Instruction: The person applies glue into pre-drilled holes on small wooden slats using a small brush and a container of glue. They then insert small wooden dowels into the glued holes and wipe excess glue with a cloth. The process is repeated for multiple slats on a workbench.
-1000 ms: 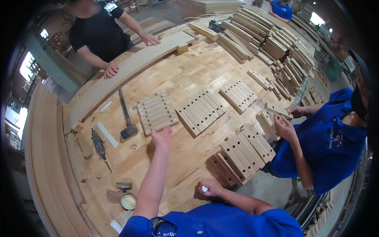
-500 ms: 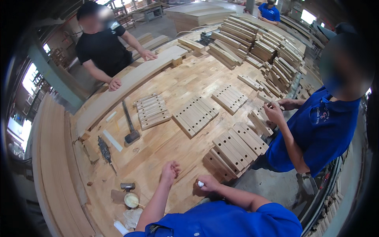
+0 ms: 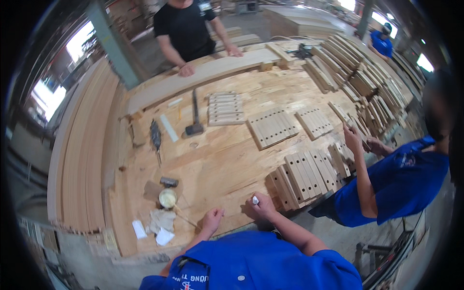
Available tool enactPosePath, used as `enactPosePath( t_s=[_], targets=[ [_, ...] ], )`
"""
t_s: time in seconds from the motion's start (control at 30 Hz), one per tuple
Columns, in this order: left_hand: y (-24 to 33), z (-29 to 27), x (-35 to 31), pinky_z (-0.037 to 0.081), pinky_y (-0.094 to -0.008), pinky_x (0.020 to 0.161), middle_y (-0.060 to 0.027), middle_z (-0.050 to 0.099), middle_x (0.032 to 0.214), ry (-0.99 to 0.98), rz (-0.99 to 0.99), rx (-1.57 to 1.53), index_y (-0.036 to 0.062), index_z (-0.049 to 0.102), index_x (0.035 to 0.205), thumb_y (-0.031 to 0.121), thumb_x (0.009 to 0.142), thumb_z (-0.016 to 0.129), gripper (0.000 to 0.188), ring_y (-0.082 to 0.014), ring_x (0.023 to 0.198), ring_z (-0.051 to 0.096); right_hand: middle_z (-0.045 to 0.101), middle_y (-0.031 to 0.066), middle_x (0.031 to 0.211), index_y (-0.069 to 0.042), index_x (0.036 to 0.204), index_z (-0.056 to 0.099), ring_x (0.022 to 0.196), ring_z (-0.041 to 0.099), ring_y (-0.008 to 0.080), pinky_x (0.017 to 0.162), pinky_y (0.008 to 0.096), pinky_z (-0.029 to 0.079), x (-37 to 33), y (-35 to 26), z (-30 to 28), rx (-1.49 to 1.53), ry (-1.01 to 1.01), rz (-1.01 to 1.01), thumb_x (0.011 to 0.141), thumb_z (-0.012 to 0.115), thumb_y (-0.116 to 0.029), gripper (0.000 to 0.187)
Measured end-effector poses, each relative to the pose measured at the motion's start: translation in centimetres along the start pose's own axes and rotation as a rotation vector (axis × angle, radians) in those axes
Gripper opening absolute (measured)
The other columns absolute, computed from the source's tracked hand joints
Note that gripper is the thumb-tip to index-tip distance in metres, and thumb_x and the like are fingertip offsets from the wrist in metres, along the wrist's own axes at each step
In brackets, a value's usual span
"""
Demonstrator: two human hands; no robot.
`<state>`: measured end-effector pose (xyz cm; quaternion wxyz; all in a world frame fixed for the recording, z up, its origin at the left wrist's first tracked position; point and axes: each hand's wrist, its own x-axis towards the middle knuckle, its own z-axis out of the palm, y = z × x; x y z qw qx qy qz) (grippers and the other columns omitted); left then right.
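Note:
My left hand [image 3: 213, 220] is closed in a loose fist at the near edge of the wooden worktable [image 3: 208, 169], and nothing shows in it. My right hand [image 3: 263, 207] grips a small object with a white end [image 3: 255, 199]; the fingers hide the rest of it. Beside that hand lies a row of drilled wooden slats [image 3: 302, 176], with dark round holes near their ends. A thin wooden stick [image 3: 187, 217] reaches from a cup of pale paste [image 3: 167, 198] toward my left hand. A crumpled cloth [image 3: 162, 221] lies by the cup.
More drilled slats [image 3: 273, 128] lie in flat groups across the table. A mallet [image 3: 195, 128], a power tool [image 3: 155, 137] and a hammer head [image 3: 168, 182] are at left. A co-worker in blue [image 3: 391, 179] handles a slat at right; another in black [image 3: 186, 36] touches a long board [image 3: 203, 77].
The view has swung left and down, so the table sits farther right and higher. My left hand has drawn back toward my body; my right still grips the white-ended object.

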<state>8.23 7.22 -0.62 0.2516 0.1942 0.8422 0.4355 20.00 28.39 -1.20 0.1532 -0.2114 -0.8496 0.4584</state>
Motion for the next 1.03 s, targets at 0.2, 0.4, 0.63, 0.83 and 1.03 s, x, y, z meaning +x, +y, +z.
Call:
enactPosePath(
  t_s=[0.2, 0.4, 0.63, 0.83, 1.03],
  targets=[
    [-1.3, -3.8, -4.4, 0.045, -0.0336, 0.053, -0.013, 0.062, 0.067, 0.085, 0.029, 0.012, 0.0042, 0.06, 0.083, 0.028, 0.083, 0.059, 0.024, -0.0262, 0.06, 0.061, 0.053, 0.0138, 0.061, -0.004, 0.072, 0.052, 0.055, 0.053, 0.0278, 0.051, 0.0358, 0.042, 0.1, 0.3, 0.3, -0.001, 0.025, -0.078, 0.082, 0.064, -0.024, 0.025],
    [-6.6, -9.8, -11.5, 0.044, -0.041, 0.063, -0.0133, 0.058, 0.07, 0.285, -0.036, 0.403, 0.0049, 0.058, 0.078, 0.022, 0.082, 0.058, 0.018, -0.0308, 0.07, 0.057, 0.055, 0.0133, 0.063, -0.004, 0.076, 0.057, 0.058, 0.055, 0.0264, 0.055, 0.034, 0.044, 0.1, 0.3, 1.0, 0.007, 0.062, -0.138, 0.082, 0.064, -0.022, 0.02],
    [-13.4, -16.6, -15.7, 0.042, -0.0456, 0.076, -0.0177, 0.059, 0.089, 1.544, -0.371, 0.306, -0.0009, 0.058, 0.092, 0.016, 0.085, 0.051, 0.02, -0.0352, 0.086, 0.054, 0.045, 0.0063, 0.06, -0.003, 0.072, 0.052, 0.057, 0.043, 0.0156, 0.054, 0.0299, 0.038, -0.2, 0.3, 1.3, 0.056, 0.003, -0.188, 0.085, 0.059, -0.017, 0.021],
    [-17.5, -16.6, -17.0, 0.046, -0.0433, 0.083, -0.0208, 0.059, 0.099, 1.493, -1.271, 0.071, -0.003, 0.057, 0.1, 0.02, 0.088, 0.044, 0.029, -0.0354, 0.094, 0.057, 0.049, 0.0112, 0.063, -0.002, 0.07, 0.052, 0.056, 0.048, 0.0256, 0.054, 0.0341, 0.04, 0.0, 0.7, 1.1, -0.004, 0.004, -0.197, 0.083, 0.061, -0.017, 0.022],
    [-18.8, -12.8, -18.1, 0.053, -0.0393, 0.07, -0.0175, 0.061, 0.095, 0.794, -1.192, 0.678, -0.004, 0.05, 0.105, 0.022, 0.088, 0.047, 0.032, -0.0297, 0.088, 0.062, 0.048, 0.0117, 0.059, -0.004, 0.07, 0.053, 0.053, 0.048, 0.0264, 0.052, 0.0343, 0.041, 0.2, 1.2, 0.6, -0.064, 0.028, -0.138, 0.082, 0.063, -0.02, 0.022]
  ],
)
